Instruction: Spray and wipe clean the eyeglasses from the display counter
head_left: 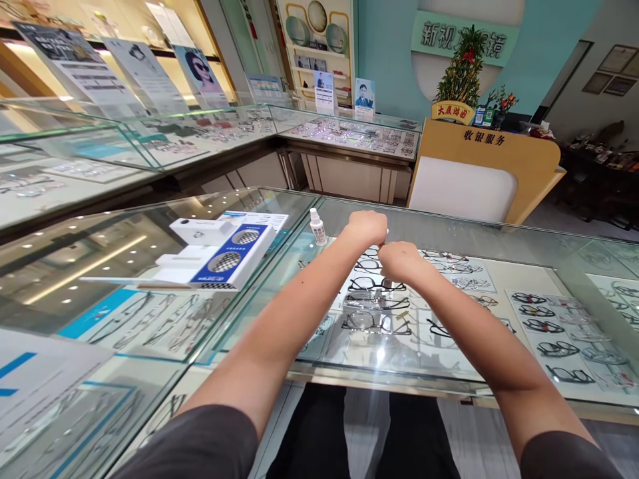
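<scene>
My left hand [368,226] and my right hand [401,261] meet above the glass display counter [344,209], both with fingers curled closed. The left is slightly farther off than the right, and they almost touch. A tiny pale spot shows at the edge of the left fist, but the backs of my hands hide whatever the fingers hold. To the left of my left hand, a small white bottle [317,227] with a narrow top stands upright on the glass. Under the glass below my hands lie rows of eyeglasses [376,324].
A white and blue display stand [227,259] with round checkered openings lies on the glass at left. More eyeglasses [558,349] fill the case at right. Across the aisle are other glass cases [349,136] and a yellow cashier desk [536,156] with a plant [462,70].
</scene>
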### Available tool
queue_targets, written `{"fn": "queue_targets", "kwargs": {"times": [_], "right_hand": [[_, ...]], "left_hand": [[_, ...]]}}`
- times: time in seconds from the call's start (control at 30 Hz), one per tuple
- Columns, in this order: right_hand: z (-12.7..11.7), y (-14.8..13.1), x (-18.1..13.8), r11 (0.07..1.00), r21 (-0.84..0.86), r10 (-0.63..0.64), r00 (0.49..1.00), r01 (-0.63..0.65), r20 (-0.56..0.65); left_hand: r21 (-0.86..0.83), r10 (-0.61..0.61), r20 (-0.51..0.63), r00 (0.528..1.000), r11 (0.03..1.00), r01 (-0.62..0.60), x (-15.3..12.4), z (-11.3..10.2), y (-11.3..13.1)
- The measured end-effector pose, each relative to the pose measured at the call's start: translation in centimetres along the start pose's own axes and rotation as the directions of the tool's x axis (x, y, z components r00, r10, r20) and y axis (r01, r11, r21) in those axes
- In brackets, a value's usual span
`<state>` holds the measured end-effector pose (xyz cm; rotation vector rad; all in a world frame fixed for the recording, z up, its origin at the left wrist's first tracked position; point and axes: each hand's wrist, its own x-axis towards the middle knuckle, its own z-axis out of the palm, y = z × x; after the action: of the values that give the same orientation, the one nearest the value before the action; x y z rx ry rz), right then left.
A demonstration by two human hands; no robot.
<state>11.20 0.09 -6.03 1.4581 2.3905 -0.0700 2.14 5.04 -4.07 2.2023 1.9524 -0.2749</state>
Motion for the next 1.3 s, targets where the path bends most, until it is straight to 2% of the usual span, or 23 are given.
{"fn": "queue_targets", "kwargs": {"times": [0.13, 0.2, 0.27, 0.37, 0.5, 0.57, 0.63, 0.7, 0.77, 0.83, 0.87, 0.9, 0.93, 0.97, 1.03, 1.1, 1.13, 1.2, 1.3], "right_hand": [[-3.0, 3.0, -4.1, 0.996, 0.083, -0.023, 1.0, 0.024, -0.01], [-4.1, 4.7, -6.3, 0.975, 0.219, -0.015, 0.995, 0.036, -0.099], [-4.7, 6.0, -8.0, 0.954, 0.286, -0.03, 0.977, 0.09, -0.209], [-5.0, 6.8, -9.9, 0.941, 0.288, -0.061, 0.928, 0.176, -0.367], [-4.9, 6.5, -12.1, 0.918, 0.255, -0.129, 0.838, 0.303, -0.531], [-5.0, 6.2, -13.3, 0.9, 0.241, -0.158, 0.788, 0.363, -0.595], [-5.2, 6.0, -14.2, 0.89, 0.237, -0.165, 0.761, 0.389, -0.628], [-5.1, 6.1, -14.3, 0.892, 0.256, -0.142, 0.769, 0.372, -0.623], [-4.7, 6.4, -13.4, 0.899, 0.3, -0.094, 0.81, 0.319, -0.579], [-3.5, 6.9, -11.6, 0.893, 0.373, -0.028, 0.86, 0.25, -0.509], [-2.6, 7.2, -10.5, 0.877, 0.426, 0.014, 0.875, 0.221, -0.483], [-1.6, 7.4, -9.3, 0.844, 0.491, 0.069, 0.864, 0.216, -0.499], [-0.5, 7.5, -8.1, 0.788, 0.562, 0.123, 0.831, 0.251, -0.543], [0.7, 7.5, -7.0, 0.708, 0.627, 0.163, 0.788, 0.325, -0.593], [2.8, 7.1, -5.1, 0.492, 0.723, 0.218, 0.735, 0.485, -0.642], [4.4, 6.4, -3.8, 0.307, 0.763, 0.259, 0.721, 0.569, -0.643], [5.0, 6.0, -3.4, 0.245, 0.767, 0.268, 0.718, 0.593, -0.642], [5.7, 5.2, -3.1, 0.178, 0.767, 0.283, 0.714, 0.616, -0.64], [6.0, 4.5, -3.1, 0.13, 0.774, 0.3, 0.719, 0.62, -0.627]], "left_hand": [[0.028, 0.056, 0.063, 0.996, 0.998, -0.057, 0.7, 0.8, 0.7], [0.037, 0.069, 0.078, 0.995, 0.997, -0.072, 1.0, 1.4, 1.0], [0.042, 0.075, 0.063, 0.995, 0.996, -0.078, 1.4, 2.0, 1.3], [0.041, 0.066, 0.039, 0.997, 0.997, -0.068, 1.8, 2.8, 1.4], [0.002, 0.074, 0.009, 0.997, 0.997, -0.074, 2.0, 3.0, 0.9], [-0.03, 0.079, -0.048, 0.996, 0.996, -0.08, 1.7, 2.4, 0.3], [-0.071, 0.079, -0.135, 0.988, 0.994, -0.089, 1.1, 1.4, -0.3], [-0.111, 0.085, -0.23, 0.969, 0.987, -0.113, 0.1, 0.4, -1.0], [-0.198, 0.102, -0.351, 0.931, 0.964, -0.18, -0.9, -0.1, -1.6], [-0.391, 0.097, -0.51, 0.855, 0.859, -0.331, -1.7, 0.3, -1.9], [-0.504, 0.074, -0.588, 0.805, 0.745, -0.437, -2.0, 0.9, -2.0], [-0.589, 0.042, -0.65, 0.759, 0.603, -0.538, -2.3, 1.6, -2.0], [-0.637, 0.02, -0.687, 0.726, 0.463, -0.616, -2.4, 2.4, -1.9], [-0.67, 0.0, -0.701, 0.713, 0.342, -0.659, -2.6, 3.3, -1.8], [-0.715, -0.031, -0.691, 0.722, 0.171, -0.677, -2.9, 5.0, -1.5], [-0.74, -0.039, -0.672, 0.739, 0.084, -0.668, -3.2, 6.3, -1.1], [-0.747, -0.042, -0.665, 0.746, 0.059, -0.663, -3.3, 6.9, -1.0], [-0.755, -0.047, -0.655, 0.754, 0.023, -0.655, -3.5, 7.6, -0.8], [-0.759, -0.041, -0.65, 0.758, -0.002, -0.651, -3.8, 8.0, -0.7]]}}
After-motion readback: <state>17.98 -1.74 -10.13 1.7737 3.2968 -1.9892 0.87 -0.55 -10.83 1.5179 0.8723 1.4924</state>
